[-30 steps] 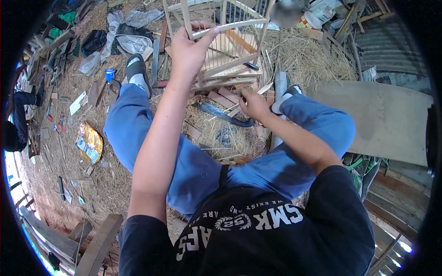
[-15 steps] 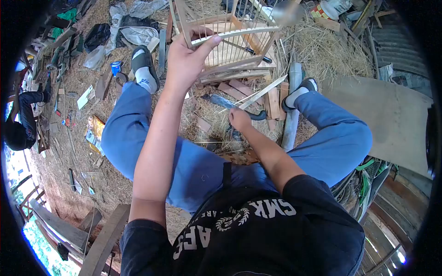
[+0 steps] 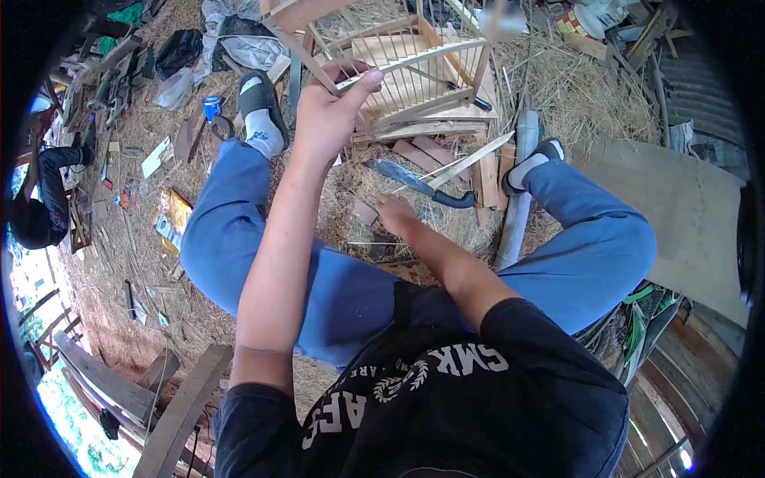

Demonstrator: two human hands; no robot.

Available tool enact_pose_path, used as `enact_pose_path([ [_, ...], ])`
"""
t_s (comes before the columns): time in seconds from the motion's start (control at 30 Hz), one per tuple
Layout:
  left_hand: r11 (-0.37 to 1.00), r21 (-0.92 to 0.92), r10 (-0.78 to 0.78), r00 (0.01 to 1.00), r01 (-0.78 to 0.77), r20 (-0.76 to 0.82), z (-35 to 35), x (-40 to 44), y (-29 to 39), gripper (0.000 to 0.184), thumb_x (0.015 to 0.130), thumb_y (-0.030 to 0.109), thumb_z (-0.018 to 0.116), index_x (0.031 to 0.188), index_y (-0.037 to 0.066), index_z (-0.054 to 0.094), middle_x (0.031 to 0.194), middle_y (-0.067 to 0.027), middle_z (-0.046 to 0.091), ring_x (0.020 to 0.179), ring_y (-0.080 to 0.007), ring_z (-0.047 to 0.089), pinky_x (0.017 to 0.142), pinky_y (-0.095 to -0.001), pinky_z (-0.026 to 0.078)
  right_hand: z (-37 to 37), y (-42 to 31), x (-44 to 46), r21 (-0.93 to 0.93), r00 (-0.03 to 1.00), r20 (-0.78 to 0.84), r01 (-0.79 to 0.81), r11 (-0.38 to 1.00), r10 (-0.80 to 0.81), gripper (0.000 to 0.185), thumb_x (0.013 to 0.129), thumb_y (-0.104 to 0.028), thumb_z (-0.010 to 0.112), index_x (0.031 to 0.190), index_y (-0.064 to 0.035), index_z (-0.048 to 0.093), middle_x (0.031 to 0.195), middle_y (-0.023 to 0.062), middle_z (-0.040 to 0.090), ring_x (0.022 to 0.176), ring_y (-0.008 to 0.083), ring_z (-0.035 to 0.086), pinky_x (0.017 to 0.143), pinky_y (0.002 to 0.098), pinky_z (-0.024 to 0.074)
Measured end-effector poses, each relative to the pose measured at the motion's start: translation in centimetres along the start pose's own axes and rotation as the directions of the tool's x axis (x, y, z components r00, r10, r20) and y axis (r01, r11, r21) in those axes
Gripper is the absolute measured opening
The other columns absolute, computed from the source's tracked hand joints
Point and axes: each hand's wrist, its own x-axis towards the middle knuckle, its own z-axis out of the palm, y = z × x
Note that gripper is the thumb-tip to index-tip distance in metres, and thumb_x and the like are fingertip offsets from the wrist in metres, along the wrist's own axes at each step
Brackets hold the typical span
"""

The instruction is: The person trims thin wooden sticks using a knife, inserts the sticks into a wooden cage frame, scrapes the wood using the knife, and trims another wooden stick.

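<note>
- Framework of pale, slim wooden bars, shaped like a cage (image 3: 414, 58), is standing at the top centre, beyond the person's lap and between the feet.
- Left hand (image 3: 329, 113) is clamping a near corner of it, the thumb lying along a curved, notched strip.
- Right hand (image 3: 396, 215) is hovering apart from the left, low over the straw-strewn ground (image 3: 558, 92); whether its curled fingers are grasping anything, I cannot tell.
- Broad-bladed grey knife with a dark curved handle (image 3: 410, 180) is lying just beyond the right hand.
- Pale, pointed wooden strip (image 3: 478, 156) is slanting beside the knife, near reddish-brown flat wood offcuts (image 3: 434, 149).
- Long grey pole (image 3: 523, 143) is lying beside the right foot.
</note>
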Motion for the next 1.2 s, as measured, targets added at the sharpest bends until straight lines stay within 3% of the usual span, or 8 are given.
enact_pose_path([
  [0.27, 0.998, 0.054, -0.034, 0.999, 0.033, 0.014, 0.1, 0.0, 0.4, 0.031, 0.097, 0.023, 0.072, 0.112, -0.003, 0.065, 0.103, -0.0099, 0.070, 0.098, -0.0181, 0.070, 0.091, -0.0307, 0.052, -1.5, 0.1, -0.7, 0.026, 0.995, -0.043, -0.090, 0.996, 0.091, 0.014, 0.089, -0.012, 0.061, 0.100, -0.0086, 0.069, 0.111, 0.0100, 0.067, 0.118, 0.0313, 0.060, 0.098, 0.0482, 0.0448],
  [0.43, 0.998, 0.062, -0.014, 1.000, 0.014, -0.001, 0.2, 0.1, 0.8, 0.033, 0.096, 0.025, 0.074, 0.112, -0.002, 0.066, 0.102, -0.0091, 0.071, 0.098, -0.0174, 0.069, 0.091, -0.0313, 0.051, -2.6, 1.4, -1.1, 0.430, 0.937, -0.290, -0.055, 0.901, 0.195, 0.008, 0.094, -0.012, 0.062, 0.098, -0.0057, 0.063, 0.092, 0.0137, 0.070, 0.089, 0.0392, 0.067, 0.079, 0.0481, 0.0518],
  [0.57, 0.992, 0.109, -0.067, 0.997, 0.070, -0.028, 0.5, -0.3, 1.8, 0.040, 0.093, 0.030, 0.078, 0.115, -0.002, 0.068, 0.098, -0.0091, 0.073, 0.096, -0.0165, 0.068, 0.089, -0.0311, 0.049, -3.1, 2.6, -0.8, 0.475, 0.919, -0.343, -0.011, 0.880, 0.196, 0.008, 0.093, -0.008, 0.064, 0.098, -0.0046, 0.060, 0.089, 0.0142, 0.070, 0.080, 0.0376, 0.068, 0.071, 0.0443, 0.0538],
  [0.77, 0.992, 0.122, -0.026, 0.998, 0.032, -0.054, 1.6, -0.2, 0.6, 0.039, 0.094, 0.032, 0.076, 0.111, -0.003, 0.072, 0.096, -0.0094, 0.074, 0.091, -0.0159, 0.067, 0.085, -0.0316, 0.050, -7.2, 3.6, -1.4, 0.718, 0.905, -0.298, 0.003, 0.696, 0.304, 0.009, 0.090, -0.001, 0.064, 0.100, -0.0006, 0.064, 0.080, -0.0009, 0.060, 0.072, 0.0041, 0.053, 0.065, 0.0223, 0.0461],
  [0.87, 0.987, 0.159, 0.009, 0.998, 0.001, -0.065, 2.0, 0.3, -0.2, 0.036, 0.096, 0.031, 0.073, 0.109, -0.002, 0.073, 0.094, -0.0092, 0.075, 0.090, -0.0155, 0.068, 0.084, -0.0311, 0.051, -8.4, 5.5, -1.4, 0.725, 0.860, -0.412, 0.107, 0.681, 0.303, 0.011, 0.086, -0.003, 0.065, 0.097, 0.0003, 0.066, 0.077, 0.0080, 0.067, 0.068, 0.0133, 0.062, 0.064, 0.0290, 0.0503],
  [1.0, 0.976, 0.217, 0.005, 1.000, 0.001, -0.028, 2.6, -0.1, 0.5, 0.032, 0.099, 0.030, 0.069, 0.108, -0.001, 0.073, 0.093, -0.0098, 0.076, 0.091, -0.0148, 0.070, 0.083, -0.0302, 0.051, -11.6, 8.1, -2.5, 0.760, 0.838, -0.413, 0.103, 0.642, 0.355, 0.013, 0.088, -0.003, 0.068, 0.101, -0.0016, 0.064, 0.080, -0.0023, 0.059, 0.071, 0.0040, 0.053, 0.065, 0.0215, 0.0453],
  [1.03, 0.977, 0.213, 0.013, 1.000, -0.008, -0.022, 2.6, -0.2, 0.6, 0.032, 0.099, 0.030, 0.069, 0.108, -0.001, 0.073, 0.093, -0.0098, 0.076, 0.091, -0.0148, 0.070, 0.083, -0.0302, 0.051, -13.9, 7.2, -3.7, 0.776, 0.823, -0.375, 0.028, 0.630, 0.426, 0.013, 0.087, -0.007, 0.069, 0.096, 0.0012, 0.067, 0.081, 0.0052, 0.067, 0.069, 0.0110, 0.060, 0.067, 0.0272, 0.0504],
  [1.2, 0.987, 0.160, 0.033, 0.999, -0.028, -0.026, 2.5, 0.1, -0.4, 0.034, 0.101, 0.029, 0.066, 0.112, -0.004, 0.068, 0.101, -0.0106, 0.077, 0.095, -0.0165, 0.071, 0.088, -0.0311, 0.052, -18.3, 8.4, -5.6, 0.764, 0.776, -0.421, 0.024, 0.645, 0.469, 0.011, 0.091, -0.007, 0.069, 0.100, -0.0017, 0.065, 0.085, 0.0046, 0.067, 0.074, 0.0129, 0.067, 0.066, 0.0271, 0.0525],
])
